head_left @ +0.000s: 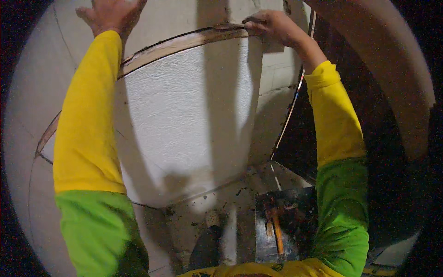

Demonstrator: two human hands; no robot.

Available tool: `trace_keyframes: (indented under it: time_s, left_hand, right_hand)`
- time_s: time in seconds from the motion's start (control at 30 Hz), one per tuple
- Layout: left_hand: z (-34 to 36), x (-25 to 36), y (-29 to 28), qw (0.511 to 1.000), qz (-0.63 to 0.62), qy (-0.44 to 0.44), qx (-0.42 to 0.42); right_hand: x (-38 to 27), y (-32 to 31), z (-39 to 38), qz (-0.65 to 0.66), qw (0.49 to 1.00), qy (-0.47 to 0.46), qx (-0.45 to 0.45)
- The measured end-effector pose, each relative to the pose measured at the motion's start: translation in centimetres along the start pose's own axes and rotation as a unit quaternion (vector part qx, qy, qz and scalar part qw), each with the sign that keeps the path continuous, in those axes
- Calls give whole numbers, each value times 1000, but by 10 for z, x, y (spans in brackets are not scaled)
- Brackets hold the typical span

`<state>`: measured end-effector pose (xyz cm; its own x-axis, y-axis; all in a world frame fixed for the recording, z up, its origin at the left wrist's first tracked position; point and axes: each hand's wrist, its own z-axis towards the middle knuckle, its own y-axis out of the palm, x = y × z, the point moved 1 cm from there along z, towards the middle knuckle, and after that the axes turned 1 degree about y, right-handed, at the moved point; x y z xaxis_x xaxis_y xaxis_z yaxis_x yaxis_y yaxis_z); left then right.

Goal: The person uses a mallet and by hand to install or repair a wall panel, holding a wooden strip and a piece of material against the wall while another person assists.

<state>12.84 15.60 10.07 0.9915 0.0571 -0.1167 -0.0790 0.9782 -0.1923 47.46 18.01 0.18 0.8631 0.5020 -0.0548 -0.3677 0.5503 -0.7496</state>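
Observation:
High on the pale wall (170, 16), my left hand (113, 16) lies with fingers spread; the picture's upper edge cuts off the fingertips. My right hand (279, 28) is closed around a thin flat-bladed tool (230, 26), whose handle is mostly hidden in the fingers. The blade points left and lies along the upper edge of a light brown strip (184, 42). This strip runs in a curved line across the wall, with a dark gap along its top. Below it is a white, rough-textured panel (170, 106).
On the floor (194, 235) lie scattered dark bits. A hammer (277, 231) with an orange handle rests on a dark, shiny board (263, 249) at lower right. My shoe (212, 219) shows at the bottom middle. A dark opening (341, 51) is at the right.

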Motion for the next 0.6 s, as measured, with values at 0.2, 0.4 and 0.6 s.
trace_keyframes:
  time_s: [0.2, 0.4, 0.6]
  left_hand:
    - [-1, 2, 4, 1000, -11, -12, -11]
    - [-5, -2, 5, 1000, -14, -14, -5]
    - [0, 11, 17, 999, -28, 5, 32]
  right_hand:
    - [13, 10, 0, 16, 997, -73, 17]
    - [-1, 19, 7, 18, 999, -38, -26]
    - [28, 13, 4, -63, 995, -71, 11]
